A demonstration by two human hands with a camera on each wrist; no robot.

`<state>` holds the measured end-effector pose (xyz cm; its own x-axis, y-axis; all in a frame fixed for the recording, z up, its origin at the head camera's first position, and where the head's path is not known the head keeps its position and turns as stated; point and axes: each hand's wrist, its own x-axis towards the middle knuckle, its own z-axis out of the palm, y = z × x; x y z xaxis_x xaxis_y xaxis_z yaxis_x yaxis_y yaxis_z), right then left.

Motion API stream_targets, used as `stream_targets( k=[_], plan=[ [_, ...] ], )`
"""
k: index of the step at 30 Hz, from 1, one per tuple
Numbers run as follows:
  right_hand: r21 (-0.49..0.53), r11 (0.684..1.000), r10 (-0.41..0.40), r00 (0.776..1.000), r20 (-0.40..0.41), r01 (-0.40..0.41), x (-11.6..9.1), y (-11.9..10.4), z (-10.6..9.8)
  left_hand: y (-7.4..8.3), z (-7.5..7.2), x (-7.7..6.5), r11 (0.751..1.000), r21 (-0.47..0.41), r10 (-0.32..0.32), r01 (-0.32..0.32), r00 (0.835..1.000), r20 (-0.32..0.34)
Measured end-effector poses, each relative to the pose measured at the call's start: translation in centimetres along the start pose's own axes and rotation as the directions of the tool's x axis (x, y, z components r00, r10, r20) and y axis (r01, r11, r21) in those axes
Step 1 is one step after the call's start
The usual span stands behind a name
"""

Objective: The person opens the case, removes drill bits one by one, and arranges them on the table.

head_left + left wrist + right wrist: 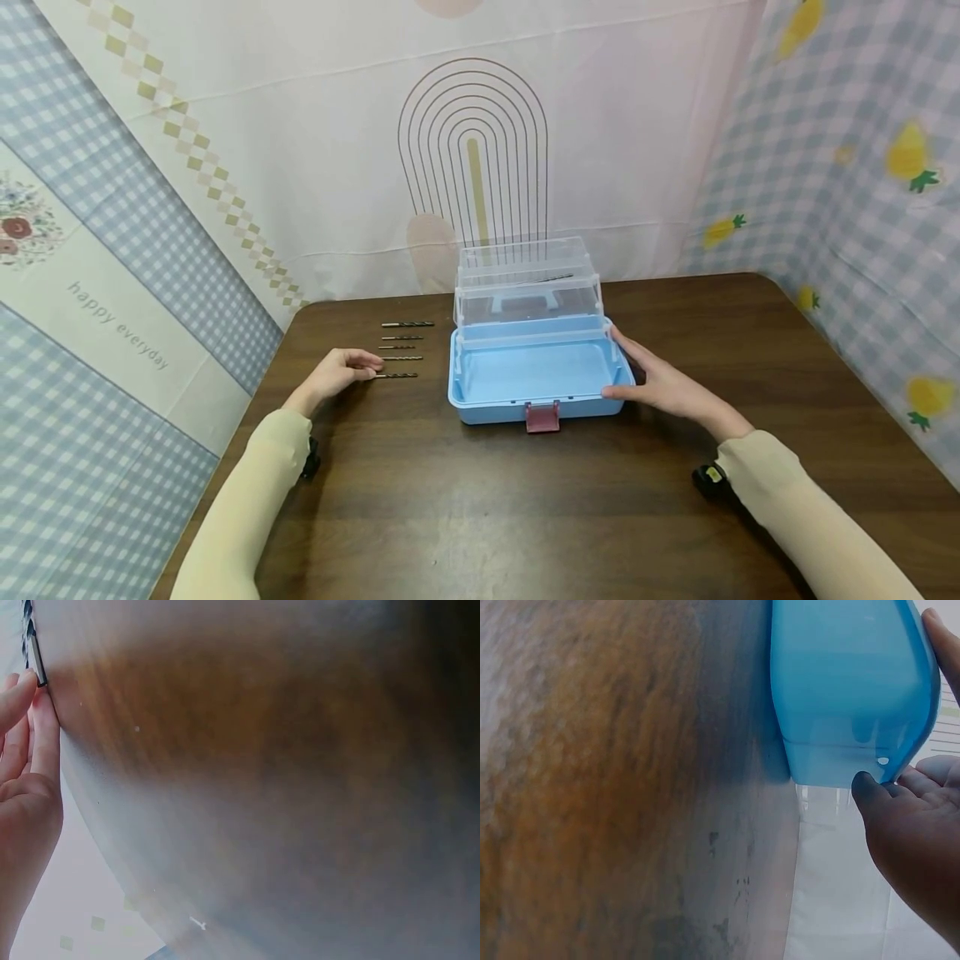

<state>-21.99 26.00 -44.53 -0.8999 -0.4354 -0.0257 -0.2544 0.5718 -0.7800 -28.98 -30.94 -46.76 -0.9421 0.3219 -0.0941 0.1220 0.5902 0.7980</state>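
My left hand point(341, 372) is at the left of a row of drill bits, its thumb and fingertip pinching the shank of the nearest drill bit point(397, 376). That shank point(38, 664) shows at the fingertips in the left wrist view. Farther back lie several more bits, the thickest drill bit point(408, 324) at the far end. A light blue toolbox point(491, 414) stands with its clear lid raised. My right hand point(660, 383) holds its right end, thumb at the front corner and fingers toward the back. The box's blue end wall point(847, 697) fills much of the right wrist view's top.
Clear trays point(528, 300) are raised at the back of the box, with a dark drill bit point(555, 278) in the upper one. A pinkish latch point(542, 417) hangs open at the front. Patterned cloth point(337, 167) hangs behind the brown wooden table point(480, 500).
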Motion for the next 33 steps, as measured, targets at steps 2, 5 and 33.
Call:
stream_targets(
  k=[2,5,33],
  plan=[
    [0.003,1.000,0.003,1.000,0.000,-0.003,-0.1,0.0,0.0,0.6,0.0,-0.1,1.000,0.005,-0.004,0.003,1.000,0.008],
    [0.000,1.000,0.006,1.000,-0.002,-0.006,-0.1,0.1,-0.1,0.9,-0.1,-0.1,1.000,0.009,-0.002,0.002,1.000,0.014],
    [-0.008,1.000,0.001,1.000,0.002,-0.001,0.0,0.3,0.0,9.6,-6.5,4.7,0.996,0.036,0.083,-0.079,0.988,-0.133]
  ],
)
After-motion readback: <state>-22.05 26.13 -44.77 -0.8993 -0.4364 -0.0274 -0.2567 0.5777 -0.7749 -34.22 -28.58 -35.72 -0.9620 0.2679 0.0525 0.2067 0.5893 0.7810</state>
